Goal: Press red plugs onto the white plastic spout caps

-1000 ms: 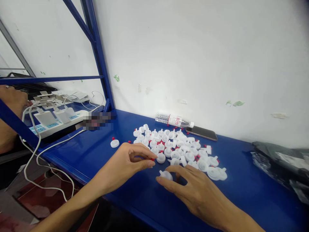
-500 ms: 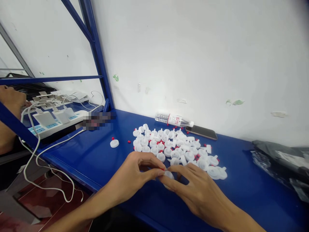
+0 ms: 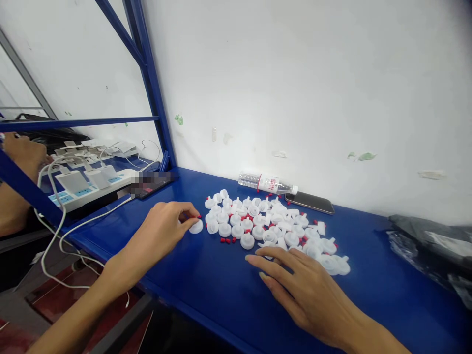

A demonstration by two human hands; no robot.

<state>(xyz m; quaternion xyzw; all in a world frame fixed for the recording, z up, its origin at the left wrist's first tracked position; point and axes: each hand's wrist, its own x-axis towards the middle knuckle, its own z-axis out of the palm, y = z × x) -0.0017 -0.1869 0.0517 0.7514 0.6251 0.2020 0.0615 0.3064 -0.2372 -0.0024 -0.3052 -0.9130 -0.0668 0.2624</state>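
My left hand [image 3: 167,226] is at the left of the pile, thumb and forefinger pinched on the red tip of a white plastic spout cap [image 3: 196,226]. This cap's round base is at the blue tabletop; whether it rests there I cannot tell. My right hand [image 3: 300,287] hovers at the near edge of the pile, fingers spread, with nothing seen in it. Behind it lies a heap of white spout caps [image 3: 247,240], some upright and some on their sides. Small red tips [image 3: 227,241] are scattered in front of and among them.
A clear water bottle [image 3: 268,183] lies behind the heap, beside a dark phone [image 3: 310,202]. Black plastic bags [image 3: 427,246] sit at the right. To the left are a power strip [image 3: 99,189] with chargers, white cables, a blue frame post [image 3: 153,83] and another person's hand [image 3: 27,152].
My hands have parted from their meeting point over the near tabletop. The left moved left with the red-tipped cap; the right let go and opened.
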